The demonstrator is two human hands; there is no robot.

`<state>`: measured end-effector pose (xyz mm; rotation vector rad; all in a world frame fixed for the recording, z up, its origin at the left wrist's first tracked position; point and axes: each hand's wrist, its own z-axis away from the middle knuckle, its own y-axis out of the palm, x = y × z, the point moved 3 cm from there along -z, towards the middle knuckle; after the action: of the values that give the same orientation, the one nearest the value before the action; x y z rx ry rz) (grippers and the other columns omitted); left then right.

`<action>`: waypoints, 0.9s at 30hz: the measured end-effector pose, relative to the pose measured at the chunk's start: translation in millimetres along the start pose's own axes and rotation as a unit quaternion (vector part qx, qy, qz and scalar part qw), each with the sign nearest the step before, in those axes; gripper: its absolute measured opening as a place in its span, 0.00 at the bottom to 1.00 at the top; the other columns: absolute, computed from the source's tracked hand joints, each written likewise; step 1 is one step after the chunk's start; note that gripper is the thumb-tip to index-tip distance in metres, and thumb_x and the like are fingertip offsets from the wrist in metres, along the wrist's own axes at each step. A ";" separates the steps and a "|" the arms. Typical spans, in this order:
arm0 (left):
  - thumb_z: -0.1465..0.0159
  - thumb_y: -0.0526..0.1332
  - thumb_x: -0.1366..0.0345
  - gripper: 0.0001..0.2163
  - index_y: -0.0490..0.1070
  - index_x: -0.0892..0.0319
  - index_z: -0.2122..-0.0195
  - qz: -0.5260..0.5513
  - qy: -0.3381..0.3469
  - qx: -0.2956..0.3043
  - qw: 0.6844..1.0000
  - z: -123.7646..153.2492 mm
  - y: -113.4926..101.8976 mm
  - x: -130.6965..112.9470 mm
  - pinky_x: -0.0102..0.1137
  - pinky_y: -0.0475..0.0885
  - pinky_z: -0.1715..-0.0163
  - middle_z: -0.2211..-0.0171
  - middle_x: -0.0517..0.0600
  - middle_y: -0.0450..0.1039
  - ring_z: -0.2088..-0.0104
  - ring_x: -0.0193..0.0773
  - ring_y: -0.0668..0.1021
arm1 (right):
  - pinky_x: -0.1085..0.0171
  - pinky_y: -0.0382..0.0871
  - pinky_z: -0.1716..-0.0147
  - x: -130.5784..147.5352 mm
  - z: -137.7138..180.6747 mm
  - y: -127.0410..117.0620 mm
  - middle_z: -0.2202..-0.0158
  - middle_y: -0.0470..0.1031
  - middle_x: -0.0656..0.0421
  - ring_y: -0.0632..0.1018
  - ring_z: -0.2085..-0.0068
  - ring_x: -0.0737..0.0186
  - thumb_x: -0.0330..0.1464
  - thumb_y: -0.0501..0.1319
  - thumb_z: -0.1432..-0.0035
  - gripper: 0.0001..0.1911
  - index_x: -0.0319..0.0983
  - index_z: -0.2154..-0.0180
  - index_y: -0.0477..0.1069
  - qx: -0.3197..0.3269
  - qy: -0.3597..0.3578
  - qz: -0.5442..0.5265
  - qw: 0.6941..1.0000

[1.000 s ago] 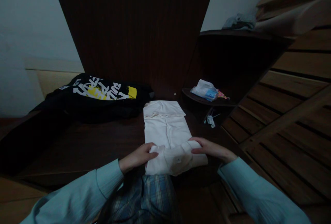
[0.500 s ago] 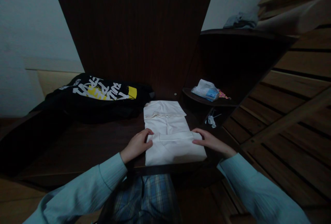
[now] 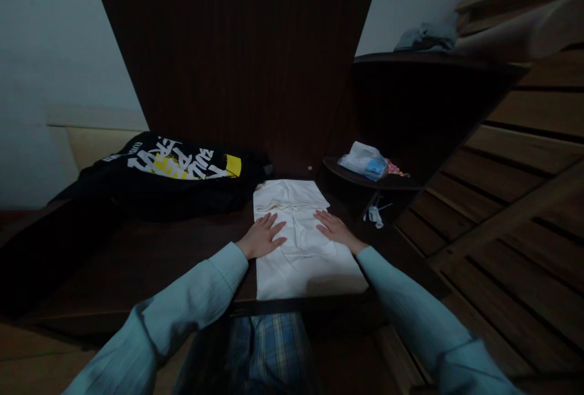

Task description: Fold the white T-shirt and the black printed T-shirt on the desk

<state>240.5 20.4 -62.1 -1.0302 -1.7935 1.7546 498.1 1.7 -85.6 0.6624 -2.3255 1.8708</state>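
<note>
A white folded garment (image 3: 314, 273) lies on the dark wooden desktop (image 3: 182, 267), its near end at the front edge. Crosswise folds show toward its far end; the kind of garment cannot be made out. My left hand (image 3: 263, 237) rests flat on its left side with the fingers spread. On the right side, my right hand (image 3: 336, 230) lies flat too, fingers stretched out and pointing inward. Neither hand grips the cloth.
A black garment with white and yellow lettering (image 3: 182, 164) is heaped at the back left. On a small corner shelf (image 3: 396, 184) sits a tissue pack (image 3: 365, 160). Crumpled white paper (image 3: 375, 216) is below it. Wooden slats (image 3: 524, 206) stand at the right.
Both hands have let go of the garment's folded edge and moved forward onto its top, fingers now spread. The near part of the cloth lies flatter.
</note>
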 end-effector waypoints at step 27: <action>0.40 0.50 0.63 0.13 0.73 0.59 0.62 -0.003 -0.187 -0.182 0.965 -13.6 -30.4 47.1 0.30 0.66 0.68 0.63 0.55 0.70 0.64 0.42 0.74 | 0.61 0.68 0.60 -25.9 -30.5 -13.0 0.68 0.77 0.58 0.76 0.63 0.57 0.36 0.57 0.58 0.11 0.40 0.70 0.72 -0.227 0.284 -0.260 0.895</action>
<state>214.4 66.9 -40.1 -0.8593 -2.4204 1.7405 520.3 35.8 -74.6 0.5113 -1.8465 1.0452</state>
